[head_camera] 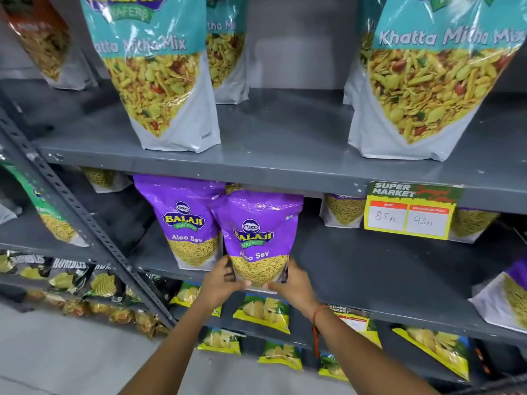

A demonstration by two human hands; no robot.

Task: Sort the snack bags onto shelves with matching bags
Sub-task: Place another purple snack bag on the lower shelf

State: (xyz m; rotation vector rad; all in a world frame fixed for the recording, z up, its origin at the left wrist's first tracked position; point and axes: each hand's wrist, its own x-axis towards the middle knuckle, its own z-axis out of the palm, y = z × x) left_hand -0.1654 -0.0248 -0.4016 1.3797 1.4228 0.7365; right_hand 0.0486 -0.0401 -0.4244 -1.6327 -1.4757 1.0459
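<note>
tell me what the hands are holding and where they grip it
Both hands, left and right, hold one purple Aloo Sev bag by its bottom corners, upright at the shelf's front edge.

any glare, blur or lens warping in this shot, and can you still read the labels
Head view: wide-angle bending bows the shelf edge and slotted upright; ceiling-light glare streaks the teal Khatta Mitha bags and the held purple Aloo Sev bag; bag names read fine, the price tag is soft, corner bags blur.
</note>
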